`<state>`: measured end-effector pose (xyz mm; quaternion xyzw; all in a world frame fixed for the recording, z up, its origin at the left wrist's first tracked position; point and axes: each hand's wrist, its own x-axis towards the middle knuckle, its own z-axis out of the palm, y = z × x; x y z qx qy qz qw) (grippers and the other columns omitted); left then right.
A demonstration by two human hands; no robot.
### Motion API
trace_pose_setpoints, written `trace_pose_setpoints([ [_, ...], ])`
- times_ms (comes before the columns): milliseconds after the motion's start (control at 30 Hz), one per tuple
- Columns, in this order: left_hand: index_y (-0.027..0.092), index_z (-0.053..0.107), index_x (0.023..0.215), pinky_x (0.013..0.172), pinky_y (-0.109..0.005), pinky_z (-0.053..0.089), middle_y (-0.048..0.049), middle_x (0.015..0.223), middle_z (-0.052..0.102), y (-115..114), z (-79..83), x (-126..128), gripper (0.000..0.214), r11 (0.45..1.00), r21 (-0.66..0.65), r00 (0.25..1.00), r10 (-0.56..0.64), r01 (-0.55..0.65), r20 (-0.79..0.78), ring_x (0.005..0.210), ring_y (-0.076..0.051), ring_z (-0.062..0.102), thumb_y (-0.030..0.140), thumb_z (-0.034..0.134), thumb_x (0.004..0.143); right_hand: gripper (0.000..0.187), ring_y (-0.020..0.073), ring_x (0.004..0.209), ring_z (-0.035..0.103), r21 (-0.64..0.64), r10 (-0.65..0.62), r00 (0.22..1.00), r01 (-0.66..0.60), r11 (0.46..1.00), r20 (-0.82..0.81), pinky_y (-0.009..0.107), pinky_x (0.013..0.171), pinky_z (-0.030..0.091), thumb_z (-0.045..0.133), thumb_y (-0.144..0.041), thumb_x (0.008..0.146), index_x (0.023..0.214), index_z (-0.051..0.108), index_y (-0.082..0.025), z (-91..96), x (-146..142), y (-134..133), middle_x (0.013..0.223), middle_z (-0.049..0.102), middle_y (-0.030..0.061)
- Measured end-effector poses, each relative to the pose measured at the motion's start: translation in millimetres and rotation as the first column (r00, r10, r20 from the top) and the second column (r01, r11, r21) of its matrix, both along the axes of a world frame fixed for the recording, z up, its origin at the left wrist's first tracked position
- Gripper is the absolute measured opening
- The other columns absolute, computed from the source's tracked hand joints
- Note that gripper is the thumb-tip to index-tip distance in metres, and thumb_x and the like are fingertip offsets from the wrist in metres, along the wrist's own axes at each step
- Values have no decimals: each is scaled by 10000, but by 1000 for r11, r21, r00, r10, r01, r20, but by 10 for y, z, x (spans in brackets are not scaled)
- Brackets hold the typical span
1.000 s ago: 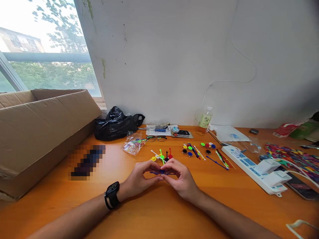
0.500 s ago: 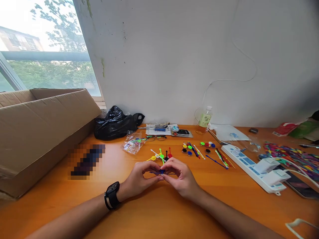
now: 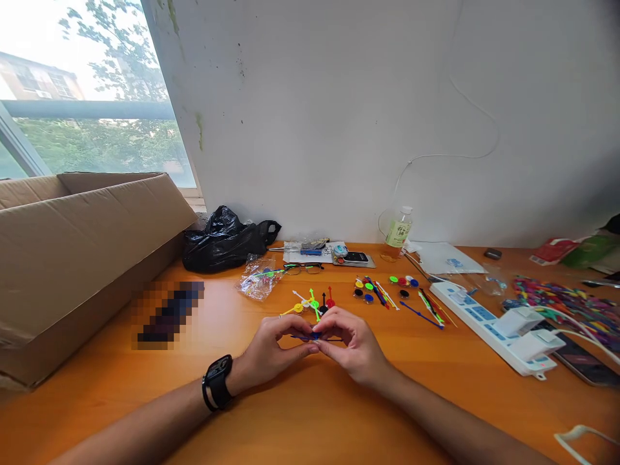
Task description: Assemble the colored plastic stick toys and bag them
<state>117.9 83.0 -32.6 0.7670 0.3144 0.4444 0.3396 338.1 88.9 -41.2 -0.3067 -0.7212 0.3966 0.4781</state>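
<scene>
My left hand (image 3: 276, 342) and my right hand (image 3: 349, 343) meet at the fingertips, both pinching a small blue spinner arrow (image 3: 316, 336). Its thin blue ends stick out to either side between my fingers; the middle is partly covered by my fingertips. Just beyond my hands lie several arrow spinners with round centres: a yellow one (image 3: 297, 308), a green one (image 3: 314, 303), a red one (image 3: 330, 301) and a black one (image 3: 323, 309), beside a white one (image 3: 305, 301). A black watch (image 3: 219, 374) is on my left wrist.
Right of my hands lie coloured discs (image 3: 369, 286), loose arrows (image 3: 382, 294) and a blue arrow (image 3: 421, 314). A power strip (image 3: 489, 326) with chargers stands farther right. Behind are glasses (image 3: 303, 267), a plastic bag (image 3: 260, 278), a black bag (image 3: 225, 242) and a bottle (image 3: 398, 234). A cardboard box (image 3: 92, 252) fills the left.
Almost nothing differs. Both hands stay in place, pinching the blue spinner arrow, with only a slight shift of the fingertips.
</scene>
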Motion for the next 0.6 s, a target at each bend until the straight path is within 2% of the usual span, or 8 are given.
trace_pose_setpoints([
  [600,179,807,1039,802,-289,613,-60,971,830,-23,15,10,238,1000,-20,1000,10,-10,-10,871,-205,776,390,793,930,163,187,888,702,-11,25,1000,-25,1000,18,307,823,602,841,-338,892,983,803,-208,-50,37,40,960,705,59],
])
